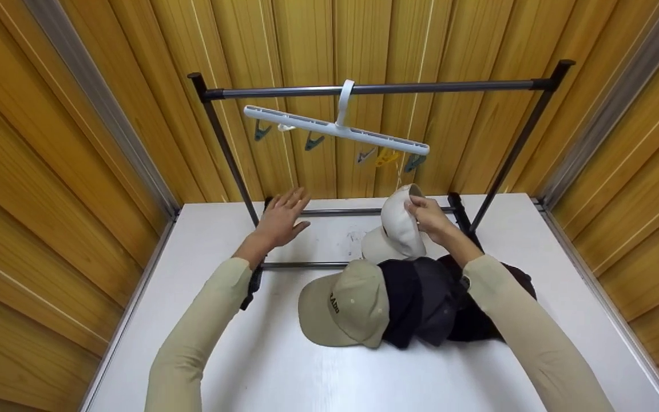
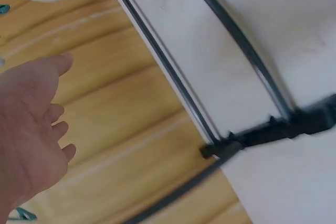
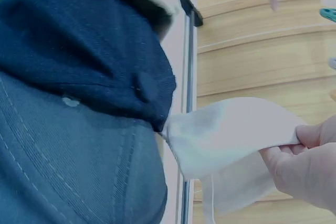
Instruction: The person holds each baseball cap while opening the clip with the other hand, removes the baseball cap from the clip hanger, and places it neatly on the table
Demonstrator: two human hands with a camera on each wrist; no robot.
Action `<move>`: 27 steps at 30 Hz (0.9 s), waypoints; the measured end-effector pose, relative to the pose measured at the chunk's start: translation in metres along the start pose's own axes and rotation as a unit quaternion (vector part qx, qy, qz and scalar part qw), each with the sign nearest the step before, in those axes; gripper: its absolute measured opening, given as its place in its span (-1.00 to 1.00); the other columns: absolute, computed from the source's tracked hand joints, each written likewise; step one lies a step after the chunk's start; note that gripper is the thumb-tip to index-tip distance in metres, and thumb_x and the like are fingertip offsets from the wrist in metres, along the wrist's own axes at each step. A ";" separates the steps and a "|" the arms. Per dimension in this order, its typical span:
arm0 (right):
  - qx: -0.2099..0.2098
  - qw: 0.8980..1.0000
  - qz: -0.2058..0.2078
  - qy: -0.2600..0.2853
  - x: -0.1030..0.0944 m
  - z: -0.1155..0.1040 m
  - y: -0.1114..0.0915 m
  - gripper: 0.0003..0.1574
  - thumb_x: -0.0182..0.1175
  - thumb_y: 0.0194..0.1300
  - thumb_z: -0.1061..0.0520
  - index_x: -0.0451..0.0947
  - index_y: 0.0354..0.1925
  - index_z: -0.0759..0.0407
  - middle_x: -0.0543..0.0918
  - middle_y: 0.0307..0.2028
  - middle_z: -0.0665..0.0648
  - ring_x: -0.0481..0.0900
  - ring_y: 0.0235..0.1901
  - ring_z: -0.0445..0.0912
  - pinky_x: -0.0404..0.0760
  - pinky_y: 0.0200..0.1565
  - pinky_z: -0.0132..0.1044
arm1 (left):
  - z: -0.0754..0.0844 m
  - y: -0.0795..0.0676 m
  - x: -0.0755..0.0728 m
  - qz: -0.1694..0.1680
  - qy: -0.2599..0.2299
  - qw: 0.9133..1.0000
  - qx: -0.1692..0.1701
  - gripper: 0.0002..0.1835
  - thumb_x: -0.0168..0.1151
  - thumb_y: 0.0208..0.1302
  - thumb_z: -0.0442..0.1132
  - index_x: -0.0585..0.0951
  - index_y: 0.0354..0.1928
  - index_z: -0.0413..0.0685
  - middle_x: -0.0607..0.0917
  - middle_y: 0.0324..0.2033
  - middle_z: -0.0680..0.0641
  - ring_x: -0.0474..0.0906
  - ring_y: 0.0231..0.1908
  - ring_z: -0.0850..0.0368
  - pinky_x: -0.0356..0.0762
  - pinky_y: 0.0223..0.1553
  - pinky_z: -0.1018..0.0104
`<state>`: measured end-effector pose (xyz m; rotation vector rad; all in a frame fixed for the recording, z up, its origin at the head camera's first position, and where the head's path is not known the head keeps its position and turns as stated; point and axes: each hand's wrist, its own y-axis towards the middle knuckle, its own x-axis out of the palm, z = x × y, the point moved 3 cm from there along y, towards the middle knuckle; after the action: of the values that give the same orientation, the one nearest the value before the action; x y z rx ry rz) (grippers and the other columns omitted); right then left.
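Note:
My right hand [image 1: 431,218] pinches the edge of a white cap [image 1: 396,223], thumb and fingers on its rim, as the right wrist view also shows with the cap [image 3: 226,132] beside the hand [image 3: 310,163]. The cap hangs below a white clip hanger [image 1: 338,129] hooked on the rack's top bar. My left hand [image 1: 281,217] has its fingers spread over the rack's left side and holds nothing. In front of the white cap lies a row of caps: a beige one [image 1: 358,303], a navy one [image 1: 401,300], a dark grey one [image 1: 435,294] and a black one [image 1: 478,320].
A dark metal garment rack [image 1: 449,87] stands against the wood-look wall, its lower bars [image 1: 318,265] close to the white surface [image 1: 238,360]. Several small clips, among them a yellow clip [image 1: 388,157] and a teal clip [image 1: 313,142], dangle from the hanger.

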<state>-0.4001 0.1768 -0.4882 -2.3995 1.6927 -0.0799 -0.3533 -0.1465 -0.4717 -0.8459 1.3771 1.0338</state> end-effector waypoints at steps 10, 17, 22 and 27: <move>0.014 0.997 0.006 0.076 -0.017 -0.016 -0.008 -0.29 -0.26 0.56 0.08 -0.19 0.52 0.23 0.26 0.32 0.26 0.49 -0.09 -0.27 0.53 -0.05 -0.41 | -0.060 -0.084 0.028 0.059 0.020 0.997 -0.051 -0.19 0.05 0.34 0.24 0.10 0.51 0.11 0.10 0.50 -0.17 -0.04 0.51 -0.10 -0.06 0.47 -0.13; 0.012 0.993 0.032 0.111 -0.032 -0.021 -0.015 -0.25 -0.30 0.57 0.07 -0.35 0.52 0.18 -0.01 0.50 0.27 0.29 0.27 -0.12 0.48 0.03 -0.42 | -0.068 -0.105 0.039 0.045 0.006 0.997 -0.067 -0.14 0.07 0.29 0.30 0.08 0.52 0.14 0.07 0.51 -0.18 -0.04 0.51 -0.14 -0.04 0.45 -0.18; 0.009 0.977 0.025 0.212 -0.035 -0.027 -0.022 -0.26 -0.29 0.56 0.10 -0.31 0.54 0.11 0.34 0.25 0.11 0.35 0.13 -0.22 0.47 0.05 -0.42 | -0.062 -0.107 0.039 0.039 0.003 0.998 -0.054 -0.12 0.09 0.27 0.30 0.05 0.52 0.16 0.08 0.50 -0.19 -0.02 0.50 -0.15 -0.03 0.44 -0.19; 0.009 0.954 0.004 0.301 -0.029 -0.038 -0.023 -0.29 -0.27 0.55 0.12 -0.22 0.55 0.03 0.40 0.02 -0.06 0.35 0.05 -0.26 0.44 0.07 -0.38 | -0.054 -0.105 0.036 0.042 0.014 0.998 -0.041 -0.12 0.08 0.26 0.32 0.08 0.52 0.15 0.11 0.50 -0.16 -0.01 0.50 -0.11 -0.04 0.45 -0.17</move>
<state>-0.3945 0.2061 -0.4445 -2.5077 1.9054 -0.9036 -0.2778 -0.2312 -0.5211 -0.8711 1.4117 1.1538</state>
